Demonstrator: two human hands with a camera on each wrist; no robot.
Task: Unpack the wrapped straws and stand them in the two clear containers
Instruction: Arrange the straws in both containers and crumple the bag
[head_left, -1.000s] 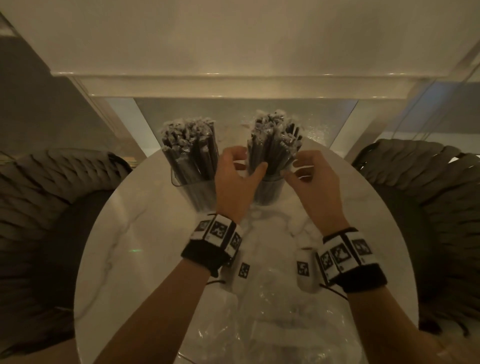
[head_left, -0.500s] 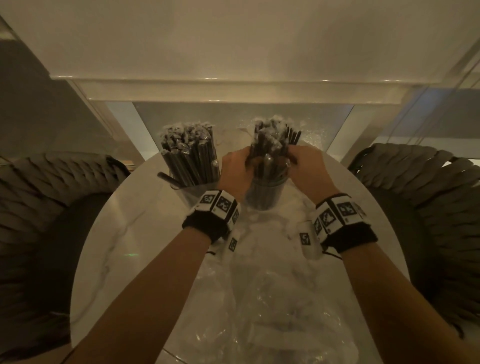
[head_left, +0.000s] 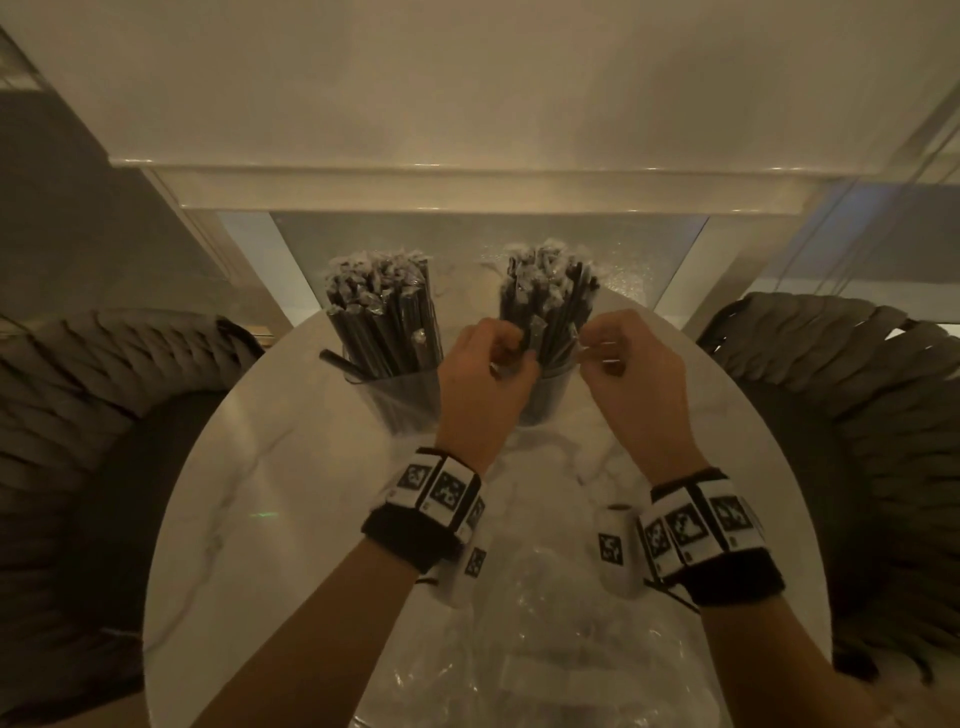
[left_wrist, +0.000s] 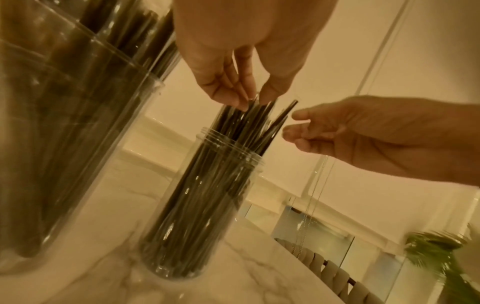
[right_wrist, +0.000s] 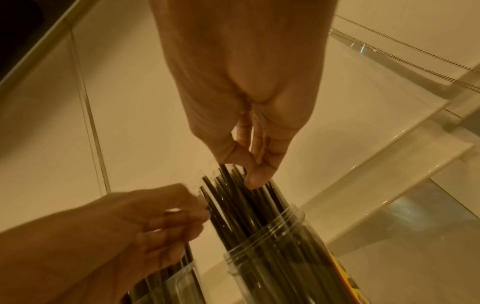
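Head cam: both hands up at the round jar (head_left: 545, 400) of straws (head_left: 550, 301). My left hand (head_left: 480, 387) and right hand (head_left: 631, 379) sit either side of it, fingers curled. The square container (head_left: 402, 402) stands just left of the jar.

Left wrist cam: left fingertips (left_wrist: 242, 100) pinch straw tops above the jar (left_wrist: 207, 205).

Right wrist cam: right fingertips (right_wrist: 255, 176) pinch straw tops poking out of the jar (right_wrist: 272, 259).
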